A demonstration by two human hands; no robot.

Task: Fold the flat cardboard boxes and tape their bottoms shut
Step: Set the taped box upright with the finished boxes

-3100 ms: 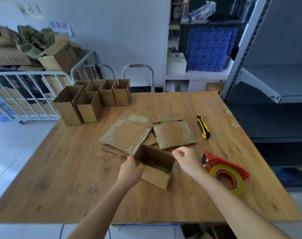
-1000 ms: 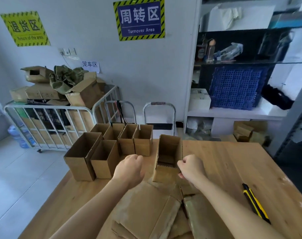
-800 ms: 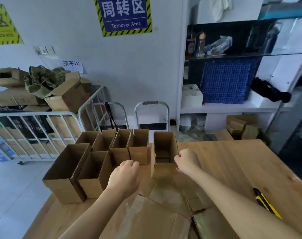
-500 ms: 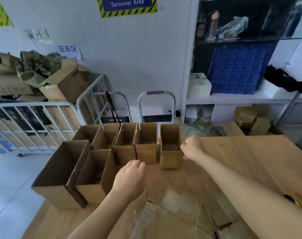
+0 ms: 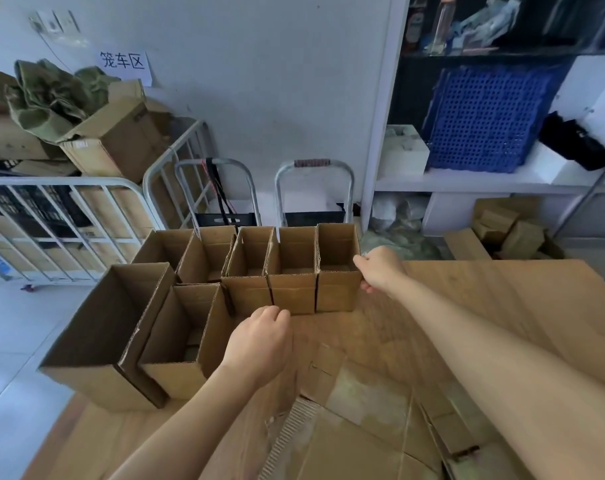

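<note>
Seven open-topped boxes of brown corrugated cardboard stand upright at the far left of the wooden worktop (image 5: 502,306), their cut edges showing the fluted core. Five make a tight row of boxes (image 5: 249,268) along the far edge, walls touching. The end box (image 5: 337,271) closes that row on the right, flush against its neighbour, bottom flaps folded flat inside. Nearer the camera stand a large box (image 5: 100,334) and a medium box (image 5: 183,337), side by side and touching.

Flat cardboard sheets (image 5: 346,427) lie overlapping on the near part of the worktop, scuffed and pale in patches, one with its ribbed core exposed. Beyond the worktop's edge are a white metal cage trolley (image 5: 69,209) stacked with cartons, two hand trucks (image 5: 313,188) against the wall, and a blue perforated crate (image 5: 484,116) on a white shelf.

The right hand (image 5: 380,268) reaches out on a straight arm and holds the end box at its right wall, thumb at the rim and fingers curled against the side. The left hand (image 5: 259,341) hovers low over the worktop just in front of the row, back up, fingers loosely curled around nothing.
</note>
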